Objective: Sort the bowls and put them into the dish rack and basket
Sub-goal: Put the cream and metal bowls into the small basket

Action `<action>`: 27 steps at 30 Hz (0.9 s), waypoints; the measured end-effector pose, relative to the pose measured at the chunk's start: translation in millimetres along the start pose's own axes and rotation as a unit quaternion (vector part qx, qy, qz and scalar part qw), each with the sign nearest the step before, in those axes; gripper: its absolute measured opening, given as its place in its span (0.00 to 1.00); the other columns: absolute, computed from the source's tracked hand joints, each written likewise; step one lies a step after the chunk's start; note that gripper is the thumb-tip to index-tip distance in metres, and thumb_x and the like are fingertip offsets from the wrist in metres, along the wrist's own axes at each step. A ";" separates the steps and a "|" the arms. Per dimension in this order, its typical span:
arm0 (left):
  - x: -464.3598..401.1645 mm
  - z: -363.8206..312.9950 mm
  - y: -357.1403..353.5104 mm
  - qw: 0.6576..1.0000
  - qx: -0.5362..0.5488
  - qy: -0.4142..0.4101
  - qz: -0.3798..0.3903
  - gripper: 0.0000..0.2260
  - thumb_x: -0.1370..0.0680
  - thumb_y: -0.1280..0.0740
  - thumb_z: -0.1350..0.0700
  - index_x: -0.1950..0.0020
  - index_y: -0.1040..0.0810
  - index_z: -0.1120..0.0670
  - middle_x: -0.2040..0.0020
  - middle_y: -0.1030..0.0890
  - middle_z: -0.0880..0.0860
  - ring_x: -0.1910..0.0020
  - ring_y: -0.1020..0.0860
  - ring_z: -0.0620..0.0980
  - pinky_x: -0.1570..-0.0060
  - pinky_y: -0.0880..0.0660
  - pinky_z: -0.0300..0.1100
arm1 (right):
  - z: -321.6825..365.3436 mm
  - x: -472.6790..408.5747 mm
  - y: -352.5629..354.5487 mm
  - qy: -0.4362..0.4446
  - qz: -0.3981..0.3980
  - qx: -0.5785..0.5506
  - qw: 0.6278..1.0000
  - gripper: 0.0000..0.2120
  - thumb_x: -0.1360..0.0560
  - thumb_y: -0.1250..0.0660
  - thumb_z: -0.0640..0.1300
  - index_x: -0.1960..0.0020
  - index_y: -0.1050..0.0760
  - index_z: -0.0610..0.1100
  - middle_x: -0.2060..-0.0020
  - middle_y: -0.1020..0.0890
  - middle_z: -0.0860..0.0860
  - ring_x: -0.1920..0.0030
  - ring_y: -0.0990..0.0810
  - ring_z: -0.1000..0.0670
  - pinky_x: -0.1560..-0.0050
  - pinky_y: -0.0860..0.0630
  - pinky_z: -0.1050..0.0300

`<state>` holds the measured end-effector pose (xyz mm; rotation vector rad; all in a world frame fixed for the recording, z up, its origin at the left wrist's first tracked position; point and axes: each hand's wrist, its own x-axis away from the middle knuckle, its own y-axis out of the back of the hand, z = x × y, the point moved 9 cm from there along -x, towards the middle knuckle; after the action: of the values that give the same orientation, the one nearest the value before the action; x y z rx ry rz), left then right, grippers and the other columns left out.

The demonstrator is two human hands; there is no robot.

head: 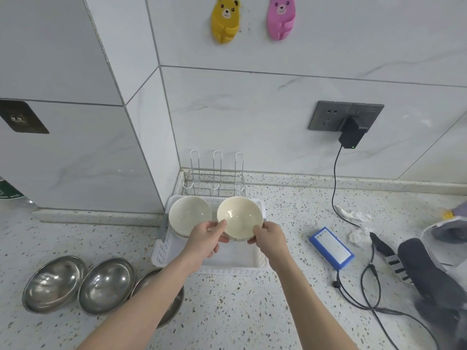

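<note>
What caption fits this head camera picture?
Two hands hold a cream ceramic bowl above a white plastic basket, steel bowls nearby.

You get bright, even light with only soft shadows. Glare spots sit in the steel bowls and the held ceramic bowl. The wide lens bends the wall tiles near the edges, and the dark cloth at right blurs.

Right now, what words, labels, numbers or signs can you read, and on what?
Nothing is legible.
Blue battery pack: white label with print, too small to read.
Green item at the left edge: white marks, blurred and cut off.
Dark wall plate: emblem only, unreadable.
</note>
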<state>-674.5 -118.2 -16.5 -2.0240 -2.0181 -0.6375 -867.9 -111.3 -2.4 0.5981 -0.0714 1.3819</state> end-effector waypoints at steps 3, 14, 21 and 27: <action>1.6 3.3 -1.7 0.999 0.045 0.018 -0.001 0.06 0.20 0.33 0.46 0.48 0.24 0.48 0.62 0.13 0.50 0.78 0.30 0.43 0.79 0.38 0.34 | -0.5 -3.0 2.7 0.000 -0.014 -0.018 1.000 0.06 0.26 0.40 0.38 0.61 0.27 0.43 0.71 0.18 0.47 0.80 0.27 0.62 0.68 0.34 0.60; -3.7 43.1 -9.2 0.987 0.035 0.158 0.023 0.15 0.19 0.37 0.45 0.37 0.31 0.51 0.50 0.15 0.57 0.78 0.30 0.44 0.83 0.42 0.33 | 0.5 -20.6 8.6 -0.027 -0.033 0.007 0.999 0.11 0.28 0.41 0.38 0.69 0.31 0.41 0.73 0.18 0.46 0.75 0.31 0.53 0.71 0.36 0.59; -13.1 47.3 -15.9 0.974 0.109 0.199 0.006 0.16 0.20 0.41 0.37 0.46 0.29 0.49 0.53 0.14 0.57 0.78 0.27 0.46 0.80 0.43 0.33 | -2.1 -31.9 -6.7 -0.040 -0.018 0.068 0.997 0.11 0.27 0.41 0.40 0.68 0.30 0.40 0.73 0.18 0.47 0.75 0.34 0.52 0.74 0.37 0.61; -19.8 49.1 -21.1 0.972 0.110 0.209 0.007 0.16 0.21 0.40 0.38 0.43 0.30 0.49 0.53 0.14 0.58 0.79 0.26 0.46 0.81 0.43 0.32 | -6.7 -35.8 -15.6 -0.049 -0.008 0.084 0.995 0.10 0.27 0.42 0.40 0.65 0.28 0.40 0.71 0.18 0.47 0.71 0.29 0.51 0.70 0.33 0.59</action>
<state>-687.2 -113.4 -71.9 -1.6154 -1.7391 -0.7279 -862.9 -141.6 -27.6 0.8042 -0.0286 1.3504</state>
